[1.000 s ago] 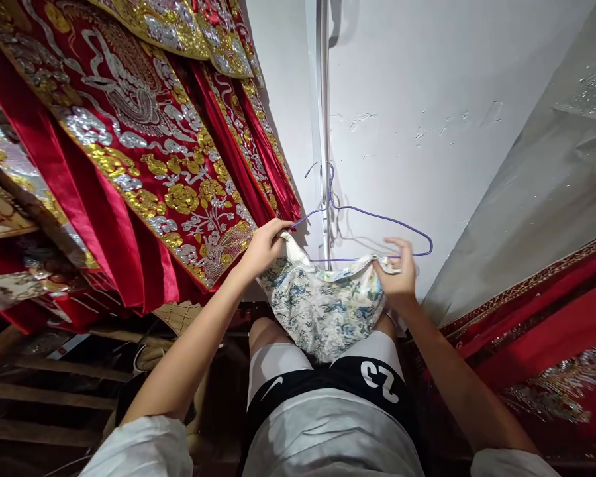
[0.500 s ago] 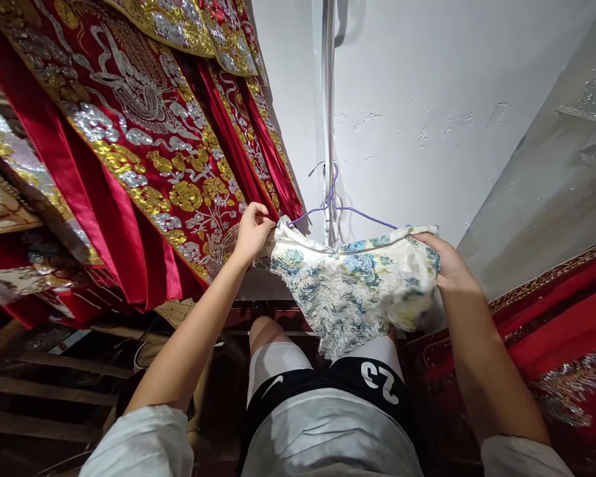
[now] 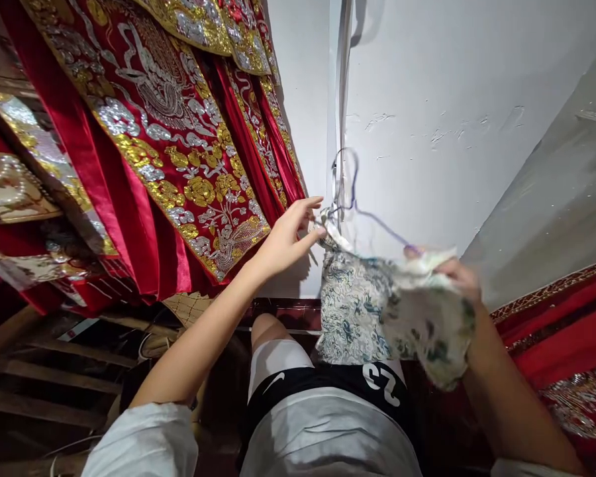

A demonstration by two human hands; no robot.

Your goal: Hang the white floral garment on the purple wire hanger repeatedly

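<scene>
The only view looked from the wearer's head, forward and steeply down over the shirt (image 3: pixel 328 430) and shorts (image 3: pixel 322 385), nearest the lens along the bottom edge. Farther off, the left hand (image 3: pixel 294 233) showed near mid-frame, the right hand (image 3: pixel 461 275) right of it; the wall (image 3: pixel 427 73) stood beyond.

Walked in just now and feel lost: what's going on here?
A person is handling a floral garment. The right hand, blurred, grips one end; the left hand, partly open, is at the other. A purple hanger shows above the garment, one side running down to it near the right hand. Blur hides whether the hanger sits inside.
</scene>
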